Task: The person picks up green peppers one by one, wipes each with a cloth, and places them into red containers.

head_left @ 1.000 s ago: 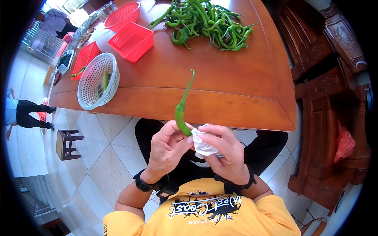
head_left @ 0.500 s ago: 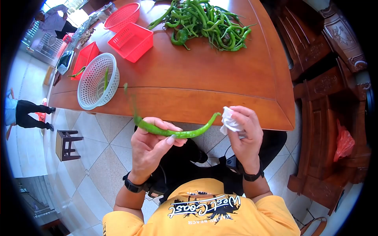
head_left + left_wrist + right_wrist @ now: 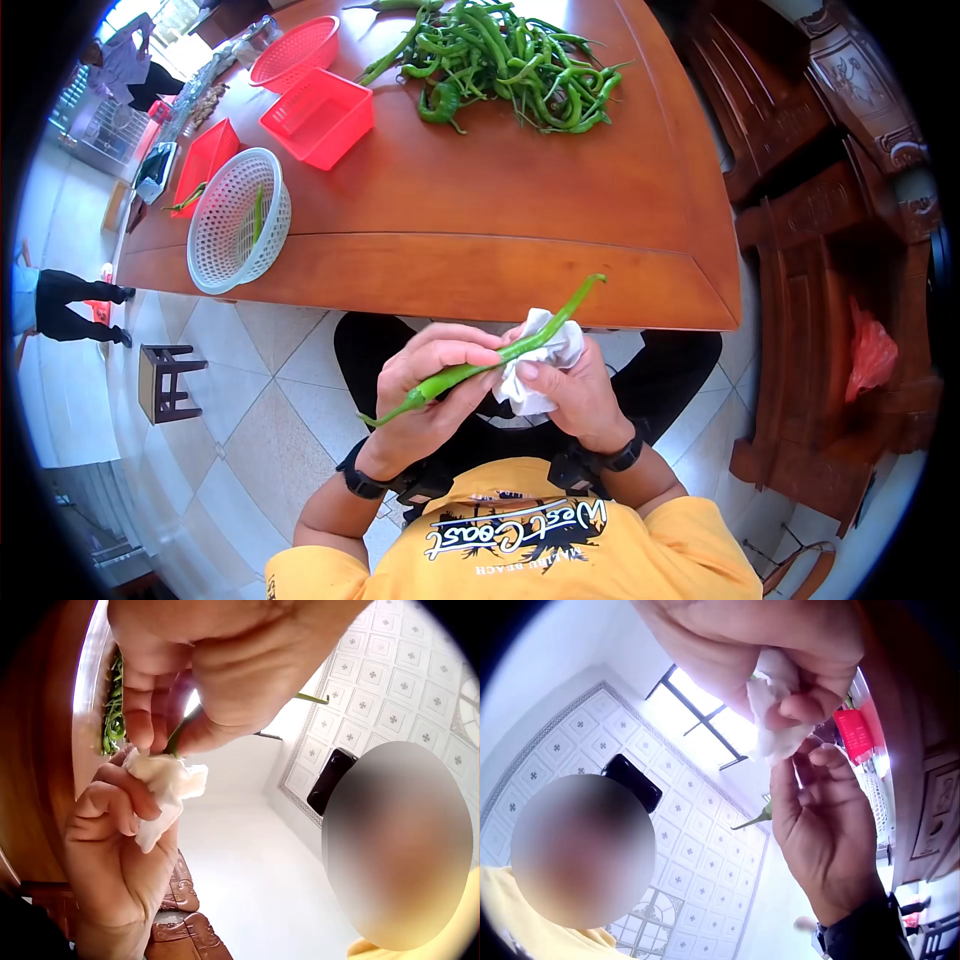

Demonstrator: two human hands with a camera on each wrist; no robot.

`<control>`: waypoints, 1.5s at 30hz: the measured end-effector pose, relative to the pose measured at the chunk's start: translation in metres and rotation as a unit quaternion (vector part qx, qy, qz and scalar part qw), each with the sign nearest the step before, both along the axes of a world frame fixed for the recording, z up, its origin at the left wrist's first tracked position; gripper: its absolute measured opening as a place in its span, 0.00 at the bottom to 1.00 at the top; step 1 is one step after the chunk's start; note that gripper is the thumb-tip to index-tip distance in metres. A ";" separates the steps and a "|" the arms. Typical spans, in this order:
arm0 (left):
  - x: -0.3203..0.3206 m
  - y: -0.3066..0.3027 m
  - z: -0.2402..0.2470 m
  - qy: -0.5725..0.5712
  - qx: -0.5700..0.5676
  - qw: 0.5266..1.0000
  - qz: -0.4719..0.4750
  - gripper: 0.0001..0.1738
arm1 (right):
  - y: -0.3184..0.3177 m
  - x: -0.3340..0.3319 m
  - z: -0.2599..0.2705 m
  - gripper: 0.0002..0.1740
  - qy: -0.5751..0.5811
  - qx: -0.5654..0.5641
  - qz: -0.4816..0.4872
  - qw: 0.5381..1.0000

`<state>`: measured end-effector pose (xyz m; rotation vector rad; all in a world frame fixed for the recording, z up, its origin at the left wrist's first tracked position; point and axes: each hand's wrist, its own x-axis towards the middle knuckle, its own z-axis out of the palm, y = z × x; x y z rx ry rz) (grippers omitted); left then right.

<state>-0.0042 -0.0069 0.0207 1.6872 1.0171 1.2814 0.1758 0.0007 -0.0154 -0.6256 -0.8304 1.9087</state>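
A long green chili pepper [image 3: 455, 377] lies slantwise across both hands, its stem end pointing to the lower left and its tip to the upper right. My left hand [image 3: 425, 385] pinches it near the middle between thumb and fingers. In my right hand [image 3: 585, 390] a crumpled white cloth [image 3: 535, 375] is gripped against the pepper's tip half. The left wrist view shows the cloth [image 3: 161, 784] bunched in the right fingers, right at the left fingertips. In the right wrist view the stem [image 3: 754, 817] sticks out beside the left hand [image 3: 821, 825].
A heap of green peppers [image 3: 510, 65] lies on the wooden table [image 3: 480, 200]. A white colander [image 3: 225, 235] with a pepper inside stands at the left edge, near red baskets [image 3: 320, 120]. A stool [image 3: 170, 383] and two people are farther left; carved wooden furniture [image 3: 800, 300] is on the right.
The pepper first pointed stem up, then was turned level with the cloth off its tip. Now its stem points lower left, and the right hand has brought the cloth back against it.
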 end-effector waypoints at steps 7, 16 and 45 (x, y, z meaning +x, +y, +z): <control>-0.006 -0.005 0.004 0.042 -0.030 0.998 0.026 0.13 | 0.007 0.001 0.006 0.16 0.021 0.009 -0.028 0.999; -0.011 -0.003 0.005 0.047 -0.030 0.998 -0.018 0.13 | 0.023 0.024 0.013 0.16 -0.012 0.014 -0.077 0.997; -0.013 0.000 0.010 0.403 0.200 0.892 0.045 0.15 | 0.029 0.033 0.004 0.16 -0.014 0.030 -0.176 0.984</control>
